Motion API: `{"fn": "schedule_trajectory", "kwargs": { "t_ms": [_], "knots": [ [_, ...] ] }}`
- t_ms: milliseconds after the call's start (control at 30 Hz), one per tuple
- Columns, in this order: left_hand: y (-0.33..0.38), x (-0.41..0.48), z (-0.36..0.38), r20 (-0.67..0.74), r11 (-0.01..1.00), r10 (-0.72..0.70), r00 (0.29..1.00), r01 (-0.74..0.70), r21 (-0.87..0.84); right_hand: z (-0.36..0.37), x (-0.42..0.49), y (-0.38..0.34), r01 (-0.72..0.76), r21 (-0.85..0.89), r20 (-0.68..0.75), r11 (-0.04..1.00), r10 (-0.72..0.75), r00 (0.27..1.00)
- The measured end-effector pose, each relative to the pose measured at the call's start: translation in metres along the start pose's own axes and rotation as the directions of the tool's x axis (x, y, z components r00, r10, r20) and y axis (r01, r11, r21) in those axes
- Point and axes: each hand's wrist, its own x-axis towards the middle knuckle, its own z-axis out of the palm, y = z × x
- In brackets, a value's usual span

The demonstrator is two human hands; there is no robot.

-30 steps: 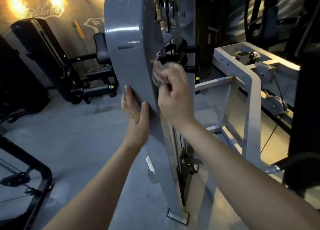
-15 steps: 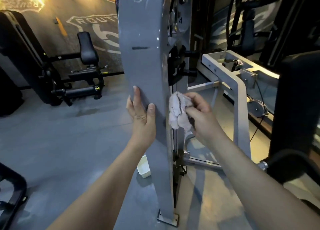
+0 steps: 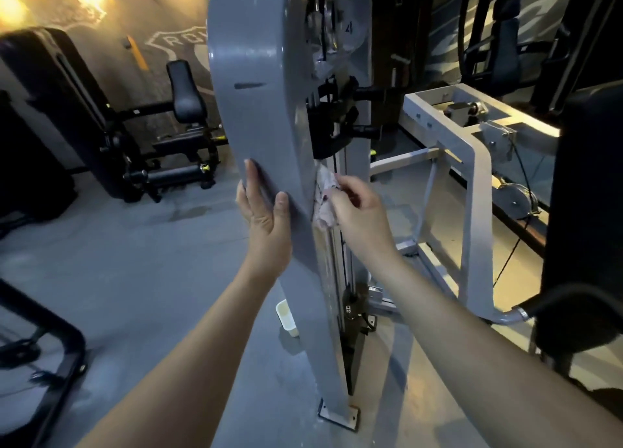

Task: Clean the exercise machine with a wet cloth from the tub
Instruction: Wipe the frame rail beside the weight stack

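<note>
Mid-frame, the cloth (image 3: 324, 200) is pinched by the right hand (image 3: 363, 220), left hand (image 3: 266, 220) laid flat on the machine (image 3: 256, 110); much wiping seems left.

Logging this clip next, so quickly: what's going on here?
A person is wiping a grey exercise machine. The right hand grips a crumpled cloth against the inner edge of its upright, while the left hand rests flat on the outer face. A small pale tub sits on the floor, partly hidden behind the upright.
</note>
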Motion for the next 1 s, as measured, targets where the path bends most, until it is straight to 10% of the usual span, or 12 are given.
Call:
{"fn": "schedule_trajectory", "kwargs": {
  "t_ms": [267, 500, 700, 1000],
  "knots": [
    [-0.011, 0.002, 0.006, -0.036, 0.994, 0.047, 0.998, -0.043, 0.097, -0.002, 0.01, 0.005, 0.216, -0.014, 0.0, 0.976, -0.216, 0.976],
    [-0.014, 0.002, 0.009, -0.05, 0.991, 0.044, 0.998, -0.037, 0.131, 0.008, 0.047, -0.038, 0.64, -0.083, -0.15, 0.764, -0.645, 0.75],
    [-0.016, 0.006, 0.012, -0.082, 0.992, 0.064, 0.995, -0.054, 0.117, 0.005, -0.009, 0.058, 0.69, -0.199, -0.018, 0.696, -0.706, 0.708],
    [-0.012, 0.001, 0.013, -0.068, 0.996, 0.059, 0.996, -0.053, 0.078, 0.006, 0.028, -0.015, 0.727, -0.206, -0.066, 0.655, -0.751, 0.657]
  ]
}}
